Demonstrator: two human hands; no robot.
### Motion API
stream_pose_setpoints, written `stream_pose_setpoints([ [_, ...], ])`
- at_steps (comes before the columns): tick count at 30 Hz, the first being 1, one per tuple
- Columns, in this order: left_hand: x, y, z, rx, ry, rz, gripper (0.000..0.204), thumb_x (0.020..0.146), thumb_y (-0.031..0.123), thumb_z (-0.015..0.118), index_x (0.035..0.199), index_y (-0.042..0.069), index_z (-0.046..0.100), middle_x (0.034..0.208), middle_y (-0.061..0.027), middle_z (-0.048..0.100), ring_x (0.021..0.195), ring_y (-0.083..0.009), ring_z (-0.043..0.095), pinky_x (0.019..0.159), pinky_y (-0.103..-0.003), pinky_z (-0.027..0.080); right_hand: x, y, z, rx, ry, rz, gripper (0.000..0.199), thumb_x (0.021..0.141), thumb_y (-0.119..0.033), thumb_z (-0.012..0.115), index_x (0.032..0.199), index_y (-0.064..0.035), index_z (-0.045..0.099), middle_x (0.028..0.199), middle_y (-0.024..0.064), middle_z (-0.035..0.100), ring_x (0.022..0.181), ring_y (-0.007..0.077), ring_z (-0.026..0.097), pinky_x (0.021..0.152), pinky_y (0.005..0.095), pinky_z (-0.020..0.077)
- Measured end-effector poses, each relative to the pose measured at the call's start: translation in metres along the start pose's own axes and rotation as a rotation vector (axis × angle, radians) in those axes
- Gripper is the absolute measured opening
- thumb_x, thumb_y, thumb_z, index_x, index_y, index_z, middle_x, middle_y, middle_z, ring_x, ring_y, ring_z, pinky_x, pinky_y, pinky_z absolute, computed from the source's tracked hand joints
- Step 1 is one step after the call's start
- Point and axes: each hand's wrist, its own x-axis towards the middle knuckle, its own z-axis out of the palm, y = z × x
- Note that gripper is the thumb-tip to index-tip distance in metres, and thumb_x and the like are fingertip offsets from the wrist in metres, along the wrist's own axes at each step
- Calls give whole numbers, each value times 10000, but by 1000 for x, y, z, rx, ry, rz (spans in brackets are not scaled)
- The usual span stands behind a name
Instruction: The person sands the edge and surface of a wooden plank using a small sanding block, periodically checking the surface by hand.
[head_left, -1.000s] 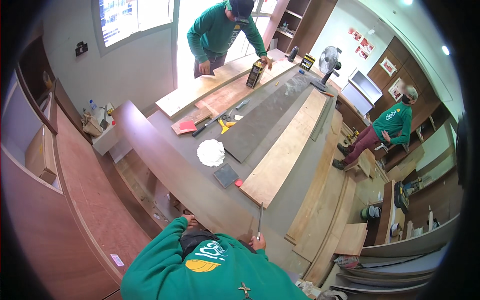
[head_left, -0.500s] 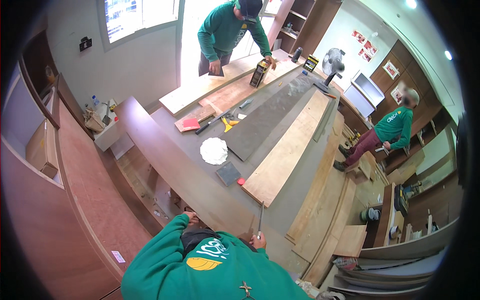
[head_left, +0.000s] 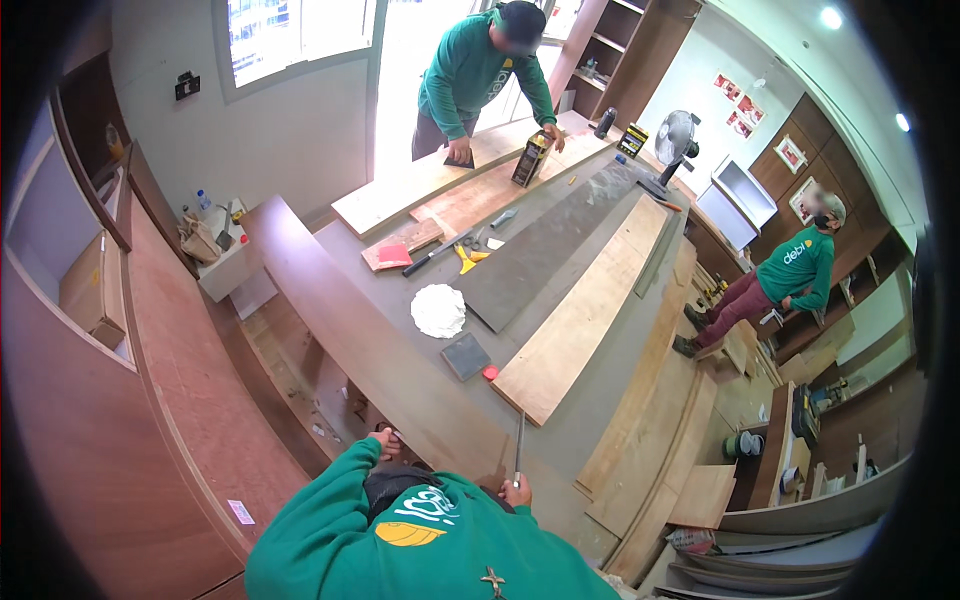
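My right hand [head_left: 516, 491] is closed round the lower end of a long thin grey metal rod [head_left: 520, 445]. The rod points away from me, its far tip by the near end of a pale wooden board [head_left: 585, 315]; whether they touch I cannot tell. At the left edge of a long brown panel [head_left: 350, 305], close to my body, my left hand [head_left: 385, 443] has its fingers curled; what they hold, if anything, is hidden. A round white lump [head_left: 438, 311], a dark square block [head_left: 466, 357] and a small red lid [head_left: 490, 372] lie beyond the panel.
Across the table a person holds a black sheet [head_left: 459, 160] and a dark can [head_left: 530, 160]. Yellow-handled scissors [head_left: 468, 259], a dark board [head_left: 545, 245] and a fan [head_left: 676, 140] rest there too. Another person [head_left: 790, 265] stands at the right beside floor planks [head_left: 640, 390].
The view has shifted slightly, so the scene sits lower and more to the right. The person across the table has brought the black sheet onto the pale board. My hands keep nearly the same places.
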Motion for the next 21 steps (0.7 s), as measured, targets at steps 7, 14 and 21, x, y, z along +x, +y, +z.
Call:
stream_pose_setpoints([
  [7, -2, 0, -4, -79, -49, 84, 440, 968, 447, 375, 1142, 94, 571, 1169, -119, 641, 1040, -252, 635, 823, -402, 471, 0, 7, 2, 9, -22, -6, 452, 811, -164, 573, 1243, -65, 490, 682, 49, 592, 491, 131, 564, 436, 281, 451],
  [14, -2, 10, 1, -86, -65, 71, 392, 966, 402, 416, 1172, 100, 557, 1192, -117, 628, 1091, -240, 610, 855, -389, 455, -2, -3, 4, -13, 5, -10, 448, 801, -170, 572, 1228, -52, 503, 667, 50, 592, 496, 129, 567, 444, 280, 454],
  [21, -5, 12, 0, -129, -70, 78, 365, 942, 351, 476, 1194, 98, 552, 1190, -128, 628, 1086, -240, 615, 830, -394, 468, 4, 2, 5, -15, -8, -20, 448, 799, -171, 573, 1219, -30, 506, 666, 53, 595, 499, 128, 567, 458, 285, 465],
])
